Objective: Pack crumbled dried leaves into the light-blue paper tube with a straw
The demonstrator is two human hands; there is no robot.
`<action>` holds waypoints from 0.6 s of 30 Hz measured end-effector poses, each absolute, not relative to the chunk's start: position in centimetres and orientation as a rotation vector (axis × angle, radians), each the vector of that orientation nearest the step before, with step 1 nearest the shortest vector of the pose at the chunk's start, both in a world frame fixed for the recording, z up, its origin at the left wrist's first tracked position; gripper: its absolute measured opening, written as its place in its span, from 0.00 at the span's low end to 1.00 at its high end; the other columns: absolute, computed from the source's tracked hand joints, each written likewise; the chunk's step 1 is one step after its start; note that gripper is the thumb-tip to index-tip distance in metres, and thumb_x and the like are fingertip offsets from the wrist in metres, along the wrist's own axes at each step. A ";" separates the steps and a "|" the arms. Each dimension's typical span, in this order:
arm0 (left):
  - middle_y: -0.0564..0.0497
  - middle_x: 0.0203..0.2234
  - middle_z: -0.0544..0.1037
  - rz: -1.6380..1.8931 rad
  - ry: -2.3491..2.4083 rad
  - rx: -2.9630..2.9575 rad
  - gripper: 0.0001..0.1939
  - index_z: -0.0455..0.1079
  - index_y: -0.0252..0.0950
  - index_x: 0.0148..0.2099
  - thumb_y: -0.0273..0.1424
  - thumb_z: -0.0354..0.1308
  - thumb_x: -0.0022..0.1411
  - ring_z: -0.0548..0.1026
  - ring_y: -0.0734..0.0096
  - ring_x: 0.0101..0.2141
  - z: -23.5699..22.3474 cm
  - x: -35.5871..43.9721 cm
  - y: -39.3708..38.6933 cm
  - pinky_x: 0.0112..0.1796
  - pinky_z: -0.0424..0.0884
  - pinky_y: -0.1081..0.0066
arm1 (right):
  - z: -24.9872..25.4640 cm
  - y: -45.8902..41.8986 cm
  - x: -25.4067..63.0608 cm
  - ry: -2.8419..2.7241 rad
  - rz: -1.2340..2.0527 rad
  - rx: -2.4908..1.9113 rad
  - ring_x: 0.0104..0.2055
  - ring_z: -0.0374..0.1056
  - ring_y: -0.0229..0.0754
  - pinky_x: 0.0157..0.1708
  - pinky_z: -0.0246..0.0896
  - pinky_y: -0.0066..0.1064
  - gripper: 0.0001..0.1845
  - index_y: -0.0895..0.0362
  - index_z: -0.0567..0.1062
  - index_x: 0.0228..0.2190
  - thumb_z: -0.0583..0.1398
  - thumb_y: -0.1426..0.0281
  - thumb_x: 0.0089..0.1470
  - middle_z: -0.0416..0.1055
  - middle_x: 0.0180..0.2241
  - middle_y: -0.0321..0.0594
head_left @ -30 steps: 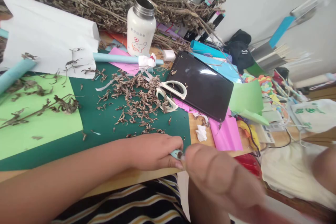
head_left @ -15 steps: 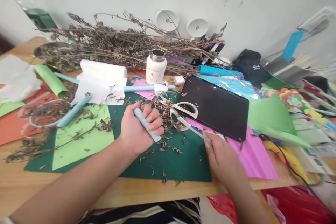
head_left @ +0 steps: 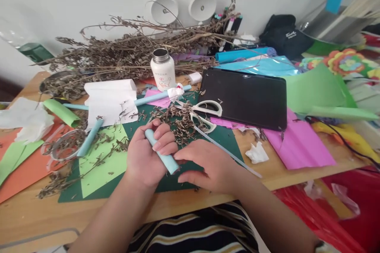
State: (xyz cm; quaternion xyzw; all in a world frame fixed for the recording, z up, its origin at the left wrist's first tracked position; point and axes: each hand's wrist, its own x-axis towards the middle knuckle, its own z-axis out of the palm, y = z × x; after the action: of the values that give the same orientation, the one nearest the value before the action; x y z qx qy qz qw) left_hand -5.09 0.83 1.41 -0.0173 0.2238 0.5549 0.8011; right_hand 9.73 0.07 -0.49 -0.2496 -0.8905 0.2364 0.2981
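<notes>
My left hand [head_left: 150,154] is wrapped round a light blue paper roll [head_left: 162,152], palm up, with the roll's lower end sticking out. Close to that end is my right hand [head_left: 208,164], thumb and fingers apart; its fingertips come near or touch the roll, which I cannot tell. Beyond the hands, crumbled dry leaves [head_left: 184,122] are heaped on a dark green mat [head_left: 71,189]. White-handled scissors [head_left: 208,107] lie partly in the leaves. A thin pale stick [head_left: 228,152] rests across the mat's right edge, beside my right hand.
Dried plant stalks [head_left: 118,55] are piled along the wall. A white bottle [head_left: 162,71] stands uncapped before them. Right of the scissors lies a black tablet [head_left: 243,97], with pink paper [head_left: 299,146] and a crumpled tissue [head_left: 257,153] nearby. Another blue roll [head_left: 90,138] lies at left.
My right hand has let go of the thin stick and moved left to the roll's lower end. The left hand still grips the roll. The camera view has shifted.
</notes>
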 end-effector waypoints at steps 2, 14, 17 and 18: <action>0.59 0.14 0.51 1.173 0.488 -0.044 0.08 0.53 0.34 0.27 0.24 0.35 0.55 0.54 0.84 0.11 1.3 -5.0 0.8 0.13 0.51 0.82 | -0.4 0.4 9.5 -2.347 0.694 -0.624 0.30 0.65 0.37 0.30 0.58 0.26 0.10 0.59 0.69 0.33 0.56 0.68 0.48 0.72 0.29 0.37; 0.60 0.13 0.50 1.366 0.415 -0.073 0.07 0.52 0.35 0.26 0.24 0.36 0.52 0.52 0.83 0.11 0.1 -5.0 1.4 0.13 0.52 0.81 | -2.4 -0.1 9.2 -1.939 0.906 -0.800 0.29 0.69 0.33 0.31 0.63 0.20 0.07 0.59 0.70 0.31 0.59 0.72 0.45 0.74 0.27 0.38; 0.59 0.14 0.51 1.437 0.395 -0.088 0.05 0.51 0.35 0.25 0.23 0.38 0.51 0.53 0.82 0.11 -0.1 -5.2 1.5 0.14 0.53 0.81 | -2.7 -0.6 8.6 -1.895 0.789 -0.843 0.32 0.70 0.34 0.34 0.64 0.21 0.09 0.59 0.70 0.32 0.59 0.72 0.44 0.74 0.31 0.40; 0.59 0.14 0.51 1.461 0.387 -0.087 0.05 0.51 0.35 0.25 0.23 0.38 0.51 0.54 0.82 0.11 -0.2 -5.2 1.6 0.14 0.54 0.81 | -2.7 -0.7 8.3 -1.874 0.743 -0.856 0.33 0.70 0.35 0.34 0.64 0.22 0.10 0.59 0.70 0.33 0.60 0.72 0.44 0.74 0.31 0.41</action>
State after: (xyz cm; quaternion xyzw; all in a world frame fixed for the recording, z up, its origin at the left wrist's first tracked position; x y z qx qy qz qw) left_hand -5.23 1.61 -0.16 -0.0393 0.1757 0.6627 0.7270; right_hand 8.32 -0.75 -2.73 -0.3476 -0.7605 0.3016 0.4581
